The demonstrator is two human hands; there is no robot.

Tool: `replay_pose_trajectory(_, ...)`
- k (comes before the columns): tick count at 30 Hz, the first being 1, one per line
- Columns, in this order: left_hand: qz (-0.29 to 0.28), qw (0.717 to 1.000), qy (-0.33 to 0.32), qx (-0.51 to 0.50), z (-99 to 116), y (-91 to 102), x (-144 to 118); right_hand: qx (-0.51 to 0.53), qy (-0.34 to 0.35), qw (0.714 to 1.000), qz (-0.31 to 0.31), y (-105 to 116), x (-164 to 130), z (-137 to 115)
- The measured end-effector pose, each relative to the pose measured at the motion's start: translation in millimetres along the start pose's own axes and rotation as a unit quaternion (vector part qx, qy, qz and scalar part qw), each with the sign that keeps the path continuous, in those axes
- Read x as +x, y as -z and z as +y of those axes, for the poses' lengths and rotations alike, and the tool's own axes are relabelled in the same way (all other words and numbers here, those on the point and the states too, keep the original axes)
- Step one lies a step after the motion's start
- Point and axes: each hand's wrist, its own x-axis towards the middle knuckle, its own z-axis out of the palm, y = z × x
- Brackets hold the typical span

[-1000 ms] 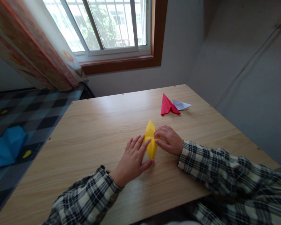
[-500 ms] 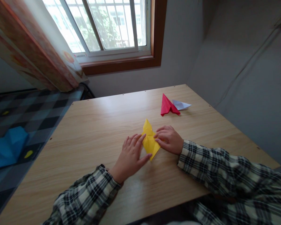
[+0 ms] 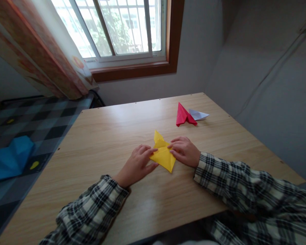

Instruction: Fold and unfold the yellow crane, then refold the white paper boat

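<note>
A folded piece of yellow paper (image 3: 164, 157) lies on the wooden table between my hands, with one narrow point at the far end and a wider part nearer me. My left hand (image 3: 137, 162) pinches its left corner between thumb and fingers. On the other side, my right hand (image 3: 185, 151) grips the right edge with its thumb and fingertips. Creases run across the paper's middle. The fingertips cover both side edges.
A red folded paper plane (image 3: 184, 116) and a white folded paper (image 3: 199, 114) lie together at the back right of the table (image 3: 112, 126). Blue folded paper (image 3: 12, 158) rests on a checked cloth at the left. Beyond the table is a window (image 3: 127, 30).
The yellow paper's near part has spread wider toward the left, and its far point has tilted left. My left hand has shifted a little left with its corner; my right hand has hardly moved.
</note>
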Motion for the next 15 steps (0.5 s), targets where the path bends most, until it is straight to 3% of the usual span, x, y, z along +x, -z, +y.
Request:
replay_pose_trajectory(8,-0.008,0.997,-0.066,0.041,-5.1,11.0,-0.9,0.006,0.009,1.000,-0.003,-0.2,0.6,1.5)
replay_pose_trajectory(15,0.021,0.997,-0.070,0.032,-9.1,10.0,-1.7,0.032,-0.007,0.999,-0.002,-0.2,0.3,1.8)
